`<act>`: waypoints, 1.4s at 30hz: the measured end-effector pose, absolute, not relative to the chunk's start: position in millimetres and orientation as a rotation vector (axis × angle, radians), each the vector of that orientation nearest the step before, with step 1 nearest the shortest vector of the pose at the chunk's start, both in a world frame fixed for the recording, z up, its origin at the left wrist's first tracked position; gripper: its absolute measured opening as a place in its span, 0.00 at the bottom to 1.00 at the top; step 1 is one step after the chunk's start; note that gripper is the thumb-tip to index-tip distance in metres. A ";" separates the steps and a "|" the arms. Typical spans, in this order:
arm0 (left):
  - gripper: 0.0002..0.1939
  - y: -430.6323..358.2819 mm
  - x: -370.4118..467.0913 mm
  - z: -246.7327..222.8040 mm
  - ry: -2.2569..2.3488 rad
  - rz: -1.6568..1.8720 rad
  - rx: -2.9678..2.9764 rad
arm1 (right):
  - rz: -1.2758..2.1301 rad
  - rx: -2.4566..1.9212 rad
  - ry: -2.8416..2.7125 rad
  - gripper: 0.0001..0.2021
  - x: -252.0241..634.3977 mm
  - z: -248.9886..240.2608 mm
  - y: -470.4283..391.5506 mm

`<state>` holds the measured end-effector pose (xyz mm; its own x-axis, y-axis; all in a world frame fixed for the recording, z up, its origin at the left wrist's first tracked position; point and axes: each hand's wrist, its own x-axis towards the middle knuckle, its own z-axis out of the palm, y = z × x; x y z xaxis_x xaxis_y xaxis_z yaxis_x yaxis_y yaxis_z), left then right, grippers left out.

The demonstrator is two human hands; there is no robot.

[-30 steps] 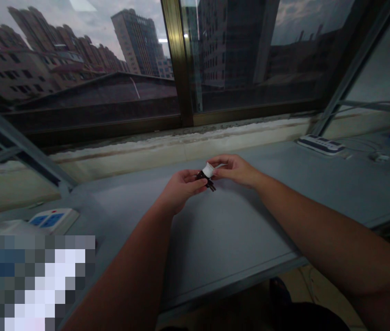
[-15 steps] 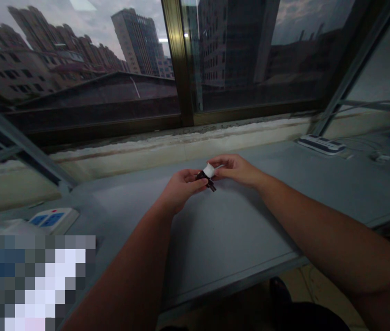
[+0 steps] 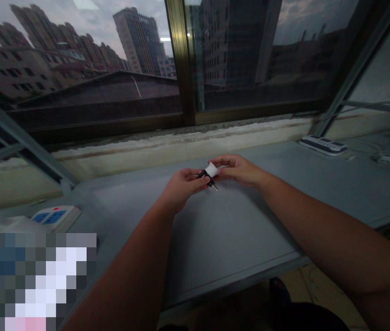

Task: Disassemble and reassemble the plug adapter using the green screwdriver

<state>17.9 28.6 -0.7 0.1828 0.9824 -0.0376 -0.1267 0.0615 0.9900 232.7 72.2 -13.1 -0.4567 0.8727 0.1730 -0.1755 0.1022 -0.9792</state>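
Note:
Above the grey table [image 3: 215,234], my left hand [image 3: 184,186] is closed on a small black object [image 3: 211,182] with thin metal prongs or a tip pointing down to the right. A white piece [image 3: 211,170] sits against the upper side of the black object. My right hand [image 3: 239,170] pinches the white piece from the right, its thumb and fingers at the piece's edge. The fingers hide parts of both pieces, so how they join is not clear.
A white power strip with blue sockets [image 3: 57,217] lies at the left. Another power strip [image 3: 323,145] and cables are at the back right. A window frame [image 3: 181,64] and sill stand behind the table; metal shelf posts [image 3: 25,138] rise at both sides.
The black object and the white piece have turned slightly in my fingers. Both hands keep their hold in nearly the same place. The whole view has shifted a little.

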 end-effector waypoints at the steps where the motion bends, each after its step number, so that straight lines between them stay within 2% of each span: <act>1: 0.14 29.0 17.6 -0.9 1.005 1.101 1.161 | 1.492 -0.710 -1.524 0.22 233.4 -14.0 73.3; 10: 0.20 33.6 13.1 -4.1 0.956 1.099 1.327 | 1.455 -0.666 -1.677 0.28 238.3 -15.6 79.2; 17: 0.22 33.8 14.5 -4.0 0.911 1.177 1.375 | 1.484 -0.585 -1.618 0.25 236.6 -12.9 79.6; 22: 0.19 32.6 19.0 -1.3 0.843 1.244 1.349 | 1.465 -0.525 -1.578 0.25 233.9 -7.2 76.4; 29: 0.16 32.0 25.5 -0.1 0.671 1.314 1.163 | 1.283 -0.459 -1.594 0.27 224.1 -0.9 65.2; 35: 0.09 22.0 39.7 5.3 0.570 1.358 1.012 | 1.075 -0.464 -1.614 0.24 211.9 -4.5 57.3; 42: 0.11 10.3 45.9 15.8 0.621 1.308 0.891 | 0.708 -0.354 -1.714 0.22 205.2 -5.1 50.6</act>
